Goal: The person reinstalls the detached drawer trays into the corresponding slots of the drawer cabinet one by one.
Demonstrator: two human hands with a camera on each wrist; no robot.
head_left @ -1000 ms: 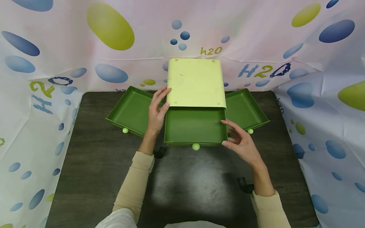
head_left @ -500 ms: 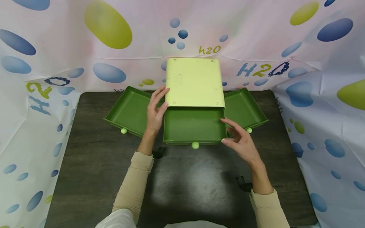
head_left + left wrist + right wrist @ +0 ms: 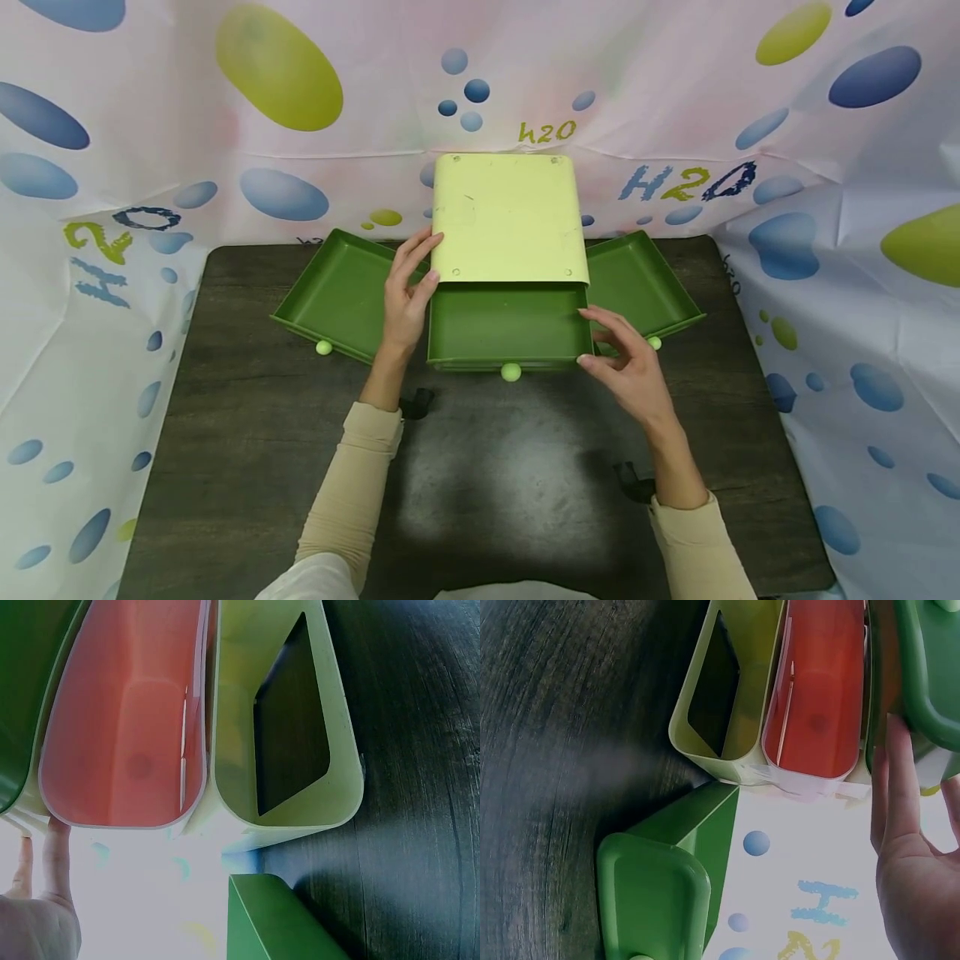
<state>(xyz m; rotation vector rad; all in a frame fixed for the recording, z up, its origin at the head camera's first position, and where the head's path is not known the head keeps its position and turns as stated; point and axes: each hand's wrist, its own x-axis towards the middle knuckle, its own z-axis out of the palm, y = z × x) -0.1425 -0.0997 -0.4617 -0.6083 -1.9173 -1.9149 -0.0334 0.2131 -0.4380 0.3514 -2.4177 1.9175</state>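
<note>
A pale yellow casing (image 3: 506, 217) stands at the back middle, with a dark green drawer (image 3: 510, 321) partly inside it and a round light-green knob (image 3: 511, 372) on its front. My left hand (image 3: 407, 304) rests its fingertips on the casing's left side, the thumb near its front corner. My right hand (image 3: 630, 362) touches the drawer's right side, index fingertip at the rim and thumb tip at the front corner. In the right wrist view its fingers reach fairly straight to the drawer. Below, a red compartment (image 3: 142, 735) and a yellow-green compartment (image 3: 307, 802) stand open at the front.
Loose green drawers lie angled on the dark table (image 3: 247, 417) on either side, one left drawer (image 3: 341, 283) and one right drawer (image 3: 637, 283), each with a knob. Behind and beside the table hangs a patterned white curtain (image 3: 390, 83).
The middle green drawer has slid a little further into the casing, its front edge now closer to it. My right hand has moved back with it; the left hand stays against the casing.
</note>
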